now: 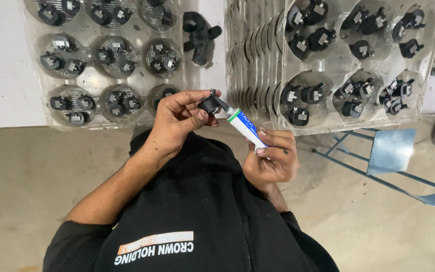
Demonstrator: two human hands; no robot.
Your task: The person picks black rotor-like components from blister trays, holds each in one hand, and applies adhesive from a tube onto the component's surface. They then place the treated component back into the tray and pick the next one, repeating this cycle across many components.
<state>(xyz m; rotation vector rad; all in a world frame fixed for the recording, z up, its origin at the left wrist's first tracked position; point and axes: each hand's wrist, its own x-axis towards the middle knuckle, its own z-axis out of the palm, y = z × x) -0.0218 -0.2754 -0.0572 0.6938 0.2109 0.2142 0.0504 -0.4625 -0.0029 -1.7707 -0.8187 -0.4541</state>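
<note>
My left hand (177, 123) pinches a small black plastic part (209, 104) between thumb and fingers, just in front of my chest. My right hand (273, 161) grips the lower end of a white tube with blue and green bands (245, 127). The tube slants up to the left and its nozzle touches the black part. Both hands hover above the near edge of the table, in front of two clear trays.
A clear plastic tray (90, 124) on the white table (6, 65) holds several black parts in round wells. To the right is a stack of similar trays (341, 63) with more parts. A loose black piece (200, 35) lies between them. A blue metal chair (391, 151) stands on the concrete floor.
</note>
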